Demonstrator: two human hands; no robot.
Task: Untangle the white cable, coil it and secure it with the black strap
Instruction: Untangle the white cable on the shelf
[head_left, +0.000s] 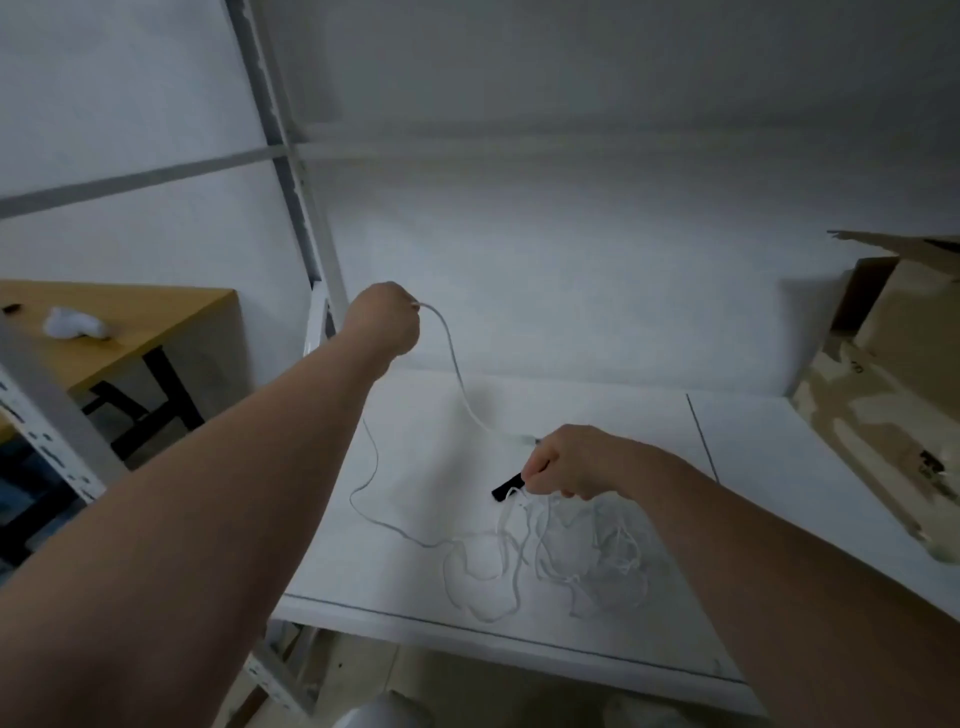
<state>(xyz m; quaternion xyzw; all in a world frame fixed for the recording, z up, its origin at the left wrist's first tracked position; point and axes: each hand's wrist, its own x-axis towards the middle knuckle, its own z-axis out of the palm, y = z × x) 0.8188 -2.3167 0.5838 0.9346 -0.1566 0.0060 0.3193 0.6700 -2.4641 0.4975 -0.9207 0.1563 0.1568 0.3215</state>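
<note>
The white cable (451, 358) runs from my raised left hand (387, 319) down to my right hand (566, 460). My left hand is closed on the cable high above the white shelf (571, 415). My right hand grips the cable near its plug end, low over the shelf. The black strap (506, 488) sticks out from under the right fist, fixed on the cable. Below the right hand a tangle of loose white loops (550, 566) lies on the shelf. One long strand hangs from the left hand and curves back into the tangle.
A torn cardboard box (893, 374) stands at the shelf's right end. A metal rack upright (291, 156) rises behind my left hand. At the left, a wooden table (130, 322) holds a small white object. The shelf's front edge runs beneath the tangle.
</note>
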